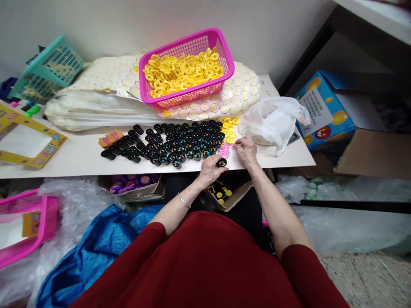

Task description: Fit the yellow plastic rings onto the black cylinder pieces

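My left hand (210, 171) grips a small black cup (221, 162) at the table's front edge, with bits of colour showing inside it. Fingers pinched together, my right hand (245, 150) is beside a little heap of pink pieces (224, 150); whatever it may hold is too small to make out. Several yellow rings (230, 128) lie just beyond the pink heap. To the left stand rows of black cups (184, 141), many with small coloured pieces in them. A few cups at the left end lie on their sides.
A pink basket (187, 100) full of yellow rings rests on dotted sheets at the back. Right of my hands is a white plastic bag (272, 122). Orange pieces (111, 139) and a yellow frame-like card (30, 137) lie left. Below the table's edge sits an open carton (229, 204).
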Demonstrator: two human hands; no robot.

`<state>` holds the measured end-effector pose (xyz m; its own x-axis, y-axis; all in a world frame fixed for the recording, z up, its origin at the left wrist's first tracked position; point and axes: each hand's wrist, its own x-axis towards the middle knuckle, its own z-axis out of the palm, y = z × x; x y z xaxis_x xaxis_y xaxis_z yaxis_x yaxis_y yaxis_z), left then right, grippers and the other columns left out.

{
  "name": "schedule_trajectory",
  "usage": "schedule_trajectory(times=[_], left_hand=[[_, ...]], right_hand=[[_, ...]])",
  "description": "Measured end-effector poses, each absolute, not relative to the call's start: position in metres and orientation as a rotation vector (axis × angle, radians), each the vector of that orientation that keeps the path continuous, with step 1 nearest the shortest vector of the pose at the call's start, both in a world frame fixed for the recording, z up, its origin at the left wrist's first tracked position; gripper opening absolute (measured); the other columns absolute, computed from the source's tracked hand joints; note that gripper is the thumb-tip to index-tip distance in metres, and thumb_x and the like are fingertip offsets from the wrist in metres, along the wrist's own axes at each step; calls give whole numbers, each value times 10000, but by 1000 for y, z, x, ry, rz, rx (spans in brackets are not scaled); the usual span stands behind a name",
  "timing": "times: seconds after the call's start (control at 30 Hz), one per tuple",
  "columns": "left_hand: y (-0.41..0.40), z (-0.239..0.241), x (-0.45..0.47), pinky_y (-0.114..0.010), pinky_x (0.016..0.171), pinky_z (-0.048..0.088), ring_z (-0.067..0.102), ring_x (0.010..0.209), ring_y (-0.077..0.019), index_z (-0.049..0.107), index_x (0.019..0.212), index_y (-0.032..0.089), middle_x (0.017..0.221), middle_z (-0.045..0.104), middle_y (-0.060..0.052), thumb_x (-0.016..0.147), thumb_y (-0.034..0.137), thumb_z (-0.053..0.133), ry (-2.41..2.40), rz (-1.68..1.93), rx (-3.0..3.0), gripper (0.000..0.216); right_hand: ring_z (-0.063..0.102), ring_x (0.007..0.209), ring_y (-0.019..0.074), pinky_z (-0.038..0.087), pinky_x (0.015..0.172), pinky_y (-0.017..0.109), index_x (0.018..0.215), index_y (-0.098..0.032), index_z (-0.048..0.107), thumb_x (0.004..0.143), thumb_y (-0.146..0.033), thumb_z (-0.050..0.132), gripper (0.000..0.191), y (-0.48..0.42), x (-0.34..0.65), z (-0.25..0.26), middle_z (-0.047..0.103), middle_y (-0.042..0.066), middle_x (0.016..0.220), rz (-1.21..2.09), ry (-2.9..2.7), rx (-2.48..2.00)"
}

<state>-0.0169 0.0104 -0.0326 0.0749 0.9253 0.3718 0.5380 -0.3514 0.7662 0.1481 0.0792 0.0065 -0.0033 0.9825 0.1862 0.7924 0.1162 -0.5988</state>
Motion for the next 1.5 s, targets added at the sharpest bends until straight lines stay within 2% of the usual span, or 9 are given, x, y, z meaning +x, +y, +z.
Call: schedule_trajectory(times=[0.13, 0.3, 0.43, 0.6, 0.83, 1.03, 1.3, 1.5], left_hand=[[10, -33, -19, -293, 710, 455, 563, 766, -161, 673, 923, 154, 809, 645, -36, 631, 438, 786, 1422, 1196, 1941, 422], [9, -33, -19, -291, 717, 467, 579, 794, -166, 667, 942, 153, 843, 658, -41, 605, 393, 812, 1412, 1238, 1970, 439], [9, -35, -18, -284, 703, 470, 581, 768, -159, 663, 920, 156, 816, 657, -32, 605, 374, 817, 1405, 1300, 2005, 413], [10, -37, -17, -282, 696, 475, 588, 770, -160, 665, 927, 160, 823, 665, -34, 602, 360, 821, 1404, 1316, 2013, 412], [11, -37, -18, -289, 726, 477, 594, 788, -162, 670, 955, 172, 846, 672, -33, 600, 386, 819, 1449, 1227, 1969, 440], [10, -31, -17, -290, 737, 473, 597, 808, -169, 678, 943, 171, 870, 686, -38, 561, 327, 847, 1454, 1170, 1954, 446], [6, -19, -3, -282, 756, 459, 592, 851, -170, 694, 939, 201, 897, 694, -18, 566, 313, 843, 1491, 1024, 1887, 417], [6, -16, 1, -273, 756, 452, 591, 870, -166, 701, 934, 198, 889, 685, -7, 621, 302, 802, 1484, 993, 1879, 345]], right_hand=[[545, 836, 204, 410, 727, 305, 795, -162, 691, 779, -245, 505, 205, 74, 149, 0, 590, 73, 855, 474, -1988, -1631], [510, 834, 219, 390, 709, 316, 783, -182, 684, 820, -224, 471, 220, 67, 147, -7, 580, 78, 822, 321, -2150, -1624], [504, 812, 216, 389, 692, 315, 767, -192, 650, 826, -183, 449, 210, 63, 145, -10, 571, 73, 805, 249, -2078, -1543], [517, 809, 201, 412, 710, 302, 772, -208, 635, 837, -227, 477, 172, 49, 145, -11, 560, 49, 791, 332, -2017, -1387], [500, 800, 211, 377, 690, 310, 799, -204, 676, 864, -243, 463, 226, 40, 141, -13, 581, 63, 795, 267, -2163, -1487], [497, 822, 220, 361, 681, 312, 802, -187, 645, 839, -163, 428, 221, 41, 144, -7, 584, 89, 833, 232, -2237, -1538], [518, 790, 220, 372, 652, 321, 716, -202, 596, 771, -147, 466, 151, 40, 156, -2, 568, 65, 758, 379, -2136, -1561], [527, 710, 173, 420, 644, 296, 699, -214, 541, 781, -205, 506, 89, 24, 150, 14, 539, 18, 728, 610, -1901, -1228]])
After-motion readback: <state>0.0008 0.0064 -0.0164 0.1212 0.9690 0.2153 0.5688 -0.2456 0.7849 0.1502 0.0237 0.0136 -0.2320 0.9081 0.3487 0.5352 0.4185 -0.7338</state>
